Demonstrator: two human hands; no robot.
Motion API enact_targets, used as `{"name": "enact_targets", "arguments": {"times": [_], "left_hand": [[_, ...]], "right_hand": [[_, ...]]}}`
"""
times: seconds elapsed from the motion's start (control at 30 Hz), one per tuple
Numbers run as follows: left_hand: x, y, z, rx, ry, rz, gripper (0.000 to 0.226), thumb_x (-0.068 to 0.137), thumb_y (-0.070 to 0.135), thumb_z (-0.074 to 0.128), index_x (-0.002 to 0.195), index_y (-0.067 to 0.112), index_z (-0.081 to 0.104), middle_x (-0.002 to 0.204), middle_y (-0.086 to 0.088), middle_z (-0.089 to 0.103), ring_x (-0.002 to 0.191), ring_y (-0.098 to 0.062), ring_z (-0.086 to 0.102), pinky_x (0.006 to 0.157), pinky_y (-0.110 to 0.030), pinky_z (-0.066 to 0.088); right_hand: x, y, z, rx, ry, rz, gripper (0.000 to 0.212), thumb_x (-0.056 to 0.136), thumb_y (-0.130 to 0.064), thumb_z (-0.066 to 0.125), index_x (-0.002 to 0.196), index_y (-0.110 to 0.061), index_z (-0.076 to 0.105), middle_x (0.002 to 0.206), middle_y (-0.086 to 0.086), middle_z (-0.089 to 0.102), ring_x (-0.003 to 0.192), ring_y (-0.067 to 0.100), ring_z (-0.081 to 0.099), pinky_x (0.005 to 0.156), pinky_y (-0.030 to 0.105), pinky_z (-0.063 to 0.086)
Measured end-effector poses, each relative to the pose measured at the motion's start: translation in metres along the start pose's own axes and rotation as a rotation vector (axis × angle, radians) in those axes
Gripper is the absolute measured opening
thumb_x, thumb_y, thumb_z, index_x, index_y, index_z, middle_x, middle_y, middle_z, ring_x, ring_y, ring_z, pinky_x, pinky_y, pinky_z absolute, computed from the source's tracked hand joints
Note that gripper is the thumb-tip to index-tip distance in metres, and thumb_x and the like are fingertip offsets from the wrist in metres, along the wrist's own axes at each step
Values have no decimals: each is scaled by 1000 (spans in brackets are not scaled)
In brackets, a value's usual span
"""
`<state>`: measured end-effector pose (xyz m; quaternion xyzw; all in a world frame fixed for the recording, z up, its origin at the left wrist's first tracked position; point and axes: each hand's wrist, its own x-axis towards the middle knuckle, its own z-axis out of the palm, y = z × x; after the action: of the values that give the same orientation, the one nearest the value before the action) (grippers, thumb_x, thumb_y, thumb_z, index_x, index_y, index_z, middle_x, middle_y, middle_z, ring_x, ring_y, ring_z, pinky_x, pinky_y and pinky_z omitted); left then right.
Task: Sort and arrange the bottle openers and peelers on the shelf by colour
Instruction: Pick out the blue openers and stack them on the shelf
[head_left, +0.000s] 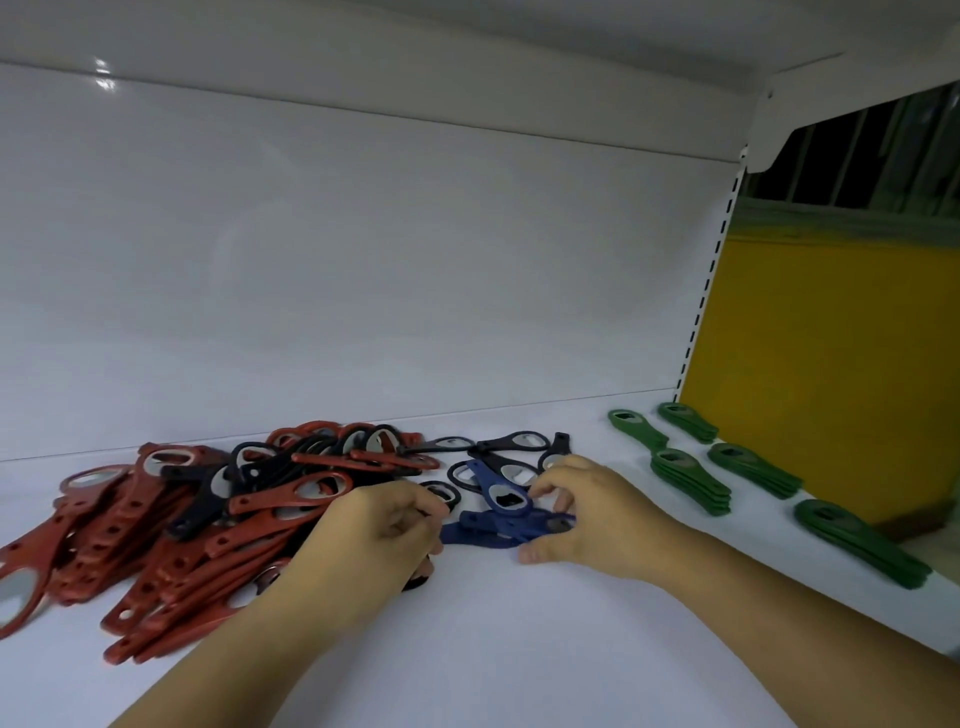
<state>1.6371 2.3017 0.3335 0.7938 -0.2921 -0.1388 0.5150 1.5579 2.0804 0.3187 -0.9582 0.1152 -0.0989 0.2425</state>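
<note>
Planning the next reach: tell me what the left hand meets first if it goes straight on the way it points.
Probably the blue bottle openers, right ahead of the left hand and pinched by the right hand; black openers lie beyond. Depth is unclear.

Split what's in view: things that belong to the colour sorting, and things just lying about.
Job: red openers, black openers, blue openers pinched by the right hand, green opener stacks, left hand, shelf.
Not part of it: yellow panel, slotted upright, white back wall.
</note>
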Motion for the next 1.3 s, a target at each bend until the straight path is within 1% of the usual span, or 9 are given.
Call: {"name": "enact_targets", "arguments": {"times": [0.13,0.33,0.5,0.63,0.7,0.8,0.93,1.03,1.3], "left_hand": [[1,-1,-1,-1,18,14,18,93,10,53,87,20,67,71,-1,72,63,-9,68,61,-21,54],[3,11,-5,-475,-61,-251,31,97,29,48,96,6,69,85,-13,75,81,-25,73,65,-33,59],[7,11,-17,-1002,-250,-405,63,93,56,32,116,4,58,105,-22,69,88,-32,71,71,-39,60],[13,5,-20,-1074,-28,-338,33,95,21,43,118,2,58,91,-18,70,73,-28,70,60,-36,59],[16,2,-18,-1020,70,-335,28,97,7,40,119,6,58,92,-16,73,74,-29,72,58,-38,60],[15,1,-14,-903,45,-362,24,97,6,42,112,11,60,93,-10,75,74,-30,73,51,-36,59],[15,-1,-9,-798,-29,-369,20,95,8,44,104,10,62,93,-12,75,58,-24,70,39,-24,51],[14,-2,-8,-803,-58,-349,21,93,8,46,106,4,62,100,-21,72,48,-20,58,38,-21,43],[13,0,-6,-790,-129,-415,29,89,20,50,105,1,64,102,-20,71,56,-21,64,46,-25,53]], "right_hand": [[-4,7,-4,106,22,-38,20,68,-32,84,77,-32,67,99,-14,52,85,1,56,76,11,44],[12,-34,-4,291,540,-152,7,76,-22,79,82,-19,78,75,-11,52,62,1,49,59,15,34],[22,-86,27,355,427,-556,15,75,-23,73,85,-13,78,77,-17,52,62,-1,52,60,10,37],[22,-79,43,361,155,-680,23,76,-6,65,94,-14,76,93,-14,60,80,5,62,74,17,49],[30,-67,32,326,205,-643,22,76,-4,66,91,-16,77,94,-13,62,84,2,61,75,13,46],[46,-39,4,291,361,-321,17,80,-9,71,85,-25,74,85,-14,63,73,-1,57,65,6,39],[50,-11,-15,95,37,16,9,74,-30,76,68,-25,72,57,-17,61,55,1,53,53,12,40],[45,-16,-8,32,-127,53,23,65,-44,80,69,-23,71,65,-9,66,58,7,56,58,26,45],[43,-22,2,-54,-154,-36,13,84,-36,69,77,-25,73,73,-6,67,65,6,58,56,16,40]]}}
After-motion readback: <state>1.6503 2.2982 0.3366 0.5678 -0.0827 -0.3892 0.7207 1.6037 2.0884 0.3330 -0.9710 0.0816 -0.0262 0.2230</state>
